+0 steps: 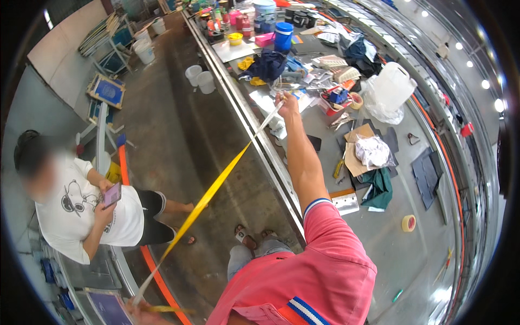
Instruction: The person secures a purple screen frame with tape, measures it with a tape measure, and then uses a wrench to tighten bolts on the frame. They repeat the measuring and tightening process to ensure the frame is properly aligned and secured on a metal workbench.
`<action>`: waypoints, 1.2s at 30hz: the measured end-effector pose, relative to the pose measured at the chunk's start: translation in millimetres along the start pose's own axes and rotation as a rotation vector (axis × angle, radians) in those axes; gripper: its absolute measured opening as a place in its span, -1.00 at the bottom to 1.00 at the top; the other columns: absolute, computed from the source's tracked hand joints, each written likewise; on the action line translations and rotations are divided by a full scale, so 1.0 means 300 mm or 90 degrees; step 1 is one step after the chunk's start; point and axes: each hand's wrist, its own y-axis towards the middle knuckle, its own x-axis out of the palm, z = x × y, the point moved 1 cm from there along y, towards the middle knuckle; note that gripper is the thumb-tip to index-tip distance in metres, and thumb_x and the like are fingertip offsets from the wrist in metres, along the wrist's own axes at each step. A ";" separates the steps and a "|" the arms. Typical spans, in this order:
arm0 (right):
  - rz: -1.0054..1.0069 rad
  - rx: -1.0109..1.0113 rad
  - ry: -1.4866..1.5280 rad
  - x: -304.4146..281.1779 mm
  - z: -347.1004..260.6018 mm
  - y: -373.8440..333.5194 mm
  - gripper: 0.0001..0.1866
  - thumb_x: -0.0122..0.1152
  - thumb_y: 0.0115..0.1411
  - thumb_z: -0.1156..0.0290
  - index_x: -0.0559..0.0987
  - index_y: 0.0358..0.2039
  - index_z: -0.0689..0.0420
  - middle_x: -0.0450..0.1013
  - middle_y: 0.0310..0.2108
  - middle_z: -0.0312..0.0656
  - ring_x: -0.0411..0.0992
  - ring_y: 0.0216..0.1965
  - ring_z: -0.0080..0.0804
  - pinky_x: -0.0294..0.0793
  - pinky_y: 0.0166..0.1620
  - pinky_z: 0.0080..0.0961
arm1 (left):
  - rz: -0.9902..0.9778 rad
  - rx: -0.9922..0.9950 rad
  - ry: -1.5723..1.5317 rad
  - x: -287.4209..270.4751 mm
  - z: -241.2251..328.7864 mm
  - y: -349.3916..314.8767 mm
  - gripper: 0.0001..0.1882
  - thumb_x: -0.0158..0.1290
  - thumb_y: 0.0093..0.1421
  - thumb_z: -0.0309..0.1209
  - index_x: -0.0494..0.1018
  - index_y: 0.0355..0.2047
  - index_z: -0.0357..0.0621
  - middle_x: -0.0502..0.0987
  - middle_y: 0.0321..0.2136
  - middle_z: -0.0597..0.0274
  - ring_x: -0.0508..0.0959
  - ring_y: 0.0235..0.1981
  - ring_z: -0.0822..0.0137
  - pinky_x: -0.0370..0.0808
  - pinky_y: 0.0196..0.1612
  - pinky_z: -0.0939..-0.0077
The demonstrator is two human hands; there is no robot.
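Right grip (287, 104): clasping yellow-white tape (203, 203) (×1) | Left grip (144, 313): clasping opposite end | Tape: spans between grips | White buckets (206, 83) (×2): floor (168, 119), contents indistinct | Blue container (283, 39) (×1): worktop (387, 254), contents hidden

Yellow strip (207, 200) smooth; green cloth (381, 188) matt; jug (395, 84) plastic.
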 end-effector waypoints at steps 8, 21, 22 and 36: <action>-0.394 0.098 -0.427 0.353 0.326 -0.367 -0.74 0.17 0.32 0.31 0.59 -0.09 0.19 0.22 -0.62 -0.46 0.19 -0.62 -0.67 0.15 -0.55 -0.63 | 0.420 -0.419 0.113 -0.544 0.483 -0.682 -0.75 0.10 0.17 -0.37 0.48 -0.17 -0.22 0.55 -0.21 -0.04 0.53 -0.11 0.08 0.53 -0.10 0.24; -1.257 0.233 -1.356 -0.666 0.982 -1.348 -0.64 0.17 0.18 0.16 0.65 -0.44 0.24 0.57 -0.55 -0.04 0.58 -0.41 -0.23 0.50 -0.29 -0.28 | 0.123 -0.639 0.417 -0.038 0.553 -1.096 -0.77 0.18 0.11 -0.34 0.59 -0.24 -0.17 0.64 -0.36 0.14 0.60 -0.30 0.29 0.52 -0.21 0.39; -1.329 0.214 -1.377 -0.724 1.021 -1.363 -0.63 0.19 0.18 0.13 0.65 -0.43 0.24 0.57 -0.53 -0.01 0.59 -0.40 -0.16 0.50 -0.27 -0.25 | 0.155 -0.738 0.284 -0.015 0.592 -1.055 -0.76 0.16 0.13 -0.34 0.60 -0.21 -0.15 0.64 -0.34 0.17 0.59 -0.28 0.32 0.51 -0.18 0.37; -1.737 0.139 -1.170 -0.824 1.867 -2.147 -0.63 0.24 0.14 0.19 0.60 -0.43 0.33 0.55 -0.47 0.09 0.56 -0.40 -0.01 0.45 -0.36 -0.14 | 0.215 -0.728 0.345 -0.461 0.578 -1.138 -0.62 -0.06 0.21 -0.43 0.47 0.03 -0.19 0.60 -0.18 -0.13 0.59 -0.20 -0.12 0.50 -0.10 0.15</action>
